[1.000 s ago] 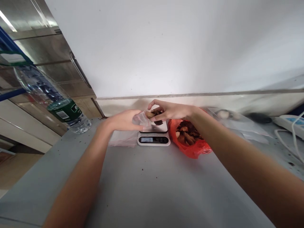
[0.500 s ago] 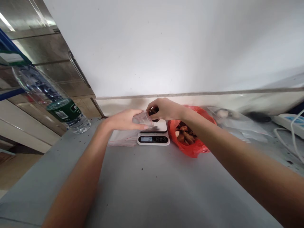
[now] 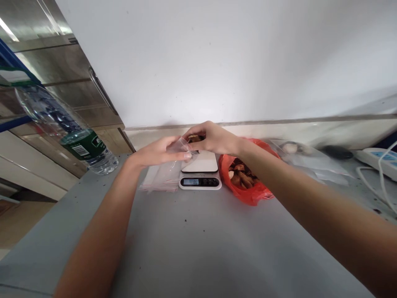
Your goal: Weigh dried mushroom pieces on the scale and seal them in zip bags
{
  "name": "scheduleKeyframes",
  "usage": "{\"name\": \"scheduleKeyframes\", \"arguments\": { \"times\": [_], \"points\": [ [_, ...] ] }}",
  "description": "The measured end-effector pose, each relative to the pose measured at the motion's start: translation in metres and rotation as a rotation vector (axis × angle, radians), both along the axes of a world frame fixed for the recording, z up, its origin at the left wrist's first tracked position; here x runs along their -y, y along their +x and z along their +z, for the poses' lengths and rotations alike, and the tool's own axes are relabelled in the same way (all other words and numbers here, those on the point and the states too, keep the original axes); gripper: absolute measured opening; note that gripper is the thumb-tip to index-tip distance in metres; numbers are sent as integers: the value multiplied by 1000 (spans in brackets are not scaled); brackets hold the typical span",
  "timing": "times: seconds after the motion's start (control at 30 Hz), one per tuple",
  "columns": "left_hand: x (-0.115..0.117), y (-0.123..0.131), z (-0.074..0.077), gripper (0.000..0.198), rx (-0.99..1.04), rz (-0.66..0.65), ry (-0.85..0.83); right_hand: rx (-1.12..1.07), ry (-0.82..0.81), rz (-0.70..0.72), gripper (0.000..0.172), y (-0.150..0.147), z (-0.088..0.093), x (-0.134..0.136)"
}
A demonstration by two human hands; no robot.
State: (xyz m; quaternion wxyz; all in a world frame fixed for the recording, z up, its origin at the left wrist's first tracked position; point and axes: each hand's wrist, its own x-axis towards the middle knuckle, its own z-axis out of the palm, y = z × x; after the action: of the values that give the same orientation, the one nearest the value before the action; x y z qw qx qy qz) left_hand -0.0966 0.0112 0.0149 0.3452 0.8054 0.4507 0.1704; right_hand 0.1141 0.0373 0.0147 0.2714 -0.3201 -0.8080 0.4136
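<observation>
My left hand (image 3: 158,152) grips a clear plastic bag (image 3: 178,145), its mouth turned toward my right hand (image 3: 214,140). Brown dried mushrooms (image 3: 196,138) are pinched in my right fingers at the bag's opening; how many, I cannot tell. Below both hands is a digital scale (image 3: 200,163) with a white plate and a lit display that seems to read 0.0. Flat clear zip bags (image 3: 161,178) lie stacked to the left of the scale. On its right, a red plastic bag (image 3: 252,196) stands open with brown mushroom pieces (image 3: 243,176) inside, partly covered by my right forearm.
A large water bottle (image 3: 82,142) with a green label stands at the table's left edge. Filled clear bags (image 3: 297,153), a dark object (image 3: 337,152) and a white device (image 3: 378,159) with a cable lie to the right. A white wall (image 3: 198,62) rises behind.
Both hands have shifted slightly up and left, off the scale plate. My right fingers have brought the mushrooms closer to the bag's mouth. The scale's reading has changed.
</observation>
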Motion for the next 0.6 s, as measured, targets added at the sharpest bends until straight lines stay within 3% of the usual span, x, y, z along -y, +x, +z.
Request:
{"name": "scheduleKeyframes", "arguments": {
  "times": [0.23,0.37,0.6],
  "points": [
    [-3,-3,-5,71,143,-3,-100,119,122,-2,17,-2,9,3],
    [-3,-4,-5,71,144,49,-82,137,106,8,22,1,14,-1],
    [-3,-7,-5,69,158,118,-54,-85,-18,-69,21,8,13,-2]
  ]
}}
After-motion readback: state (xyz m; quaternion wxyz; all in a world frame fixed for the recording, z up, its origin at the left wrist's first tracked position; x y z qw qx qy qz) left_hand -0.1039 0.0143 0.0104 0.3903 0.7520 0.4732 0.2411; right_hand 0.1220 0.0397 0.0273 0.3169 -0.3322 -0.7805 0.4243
